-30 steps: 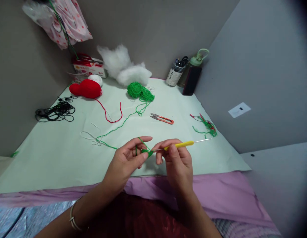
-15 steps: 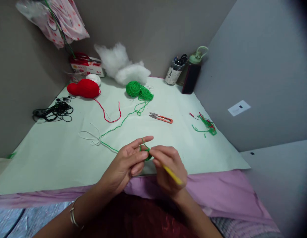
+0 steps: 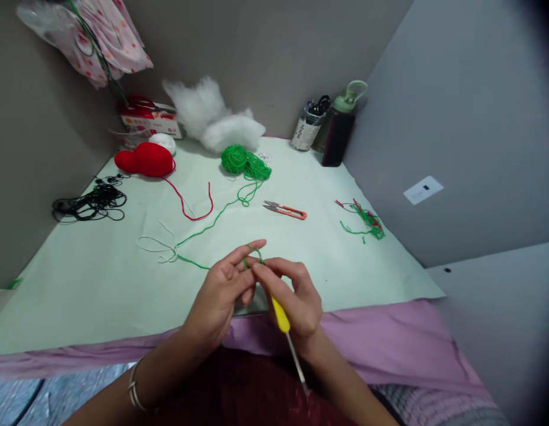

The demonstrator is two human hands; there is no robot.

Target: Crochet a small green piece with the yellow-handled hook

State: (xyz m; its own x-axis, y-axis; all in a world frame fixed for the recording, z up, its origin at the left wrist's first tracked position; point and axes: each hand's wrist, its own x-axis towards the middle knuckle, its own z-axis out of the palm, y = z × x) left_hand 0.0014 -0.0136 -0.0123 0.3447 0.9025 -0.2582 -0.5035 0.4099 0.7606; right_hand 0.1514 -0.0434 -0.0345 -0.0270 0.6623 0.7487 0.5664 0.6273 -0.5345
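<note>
Presently | left hand (image 3: 218, 294): index outstretched, holding green yarn (image 3: 193, 262) | right hand (image 3: 297, 299): curled round yellow hook (image 3: 280, 315)

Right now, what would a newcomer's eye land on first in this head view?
Probably the bright red rounded piece at the far left of the table. Next, the white fluff at the back, with the green yarn ball just in front. Near the front edge, the yellow-handled hook stands out in the right hand, beside the left hand.
</note>
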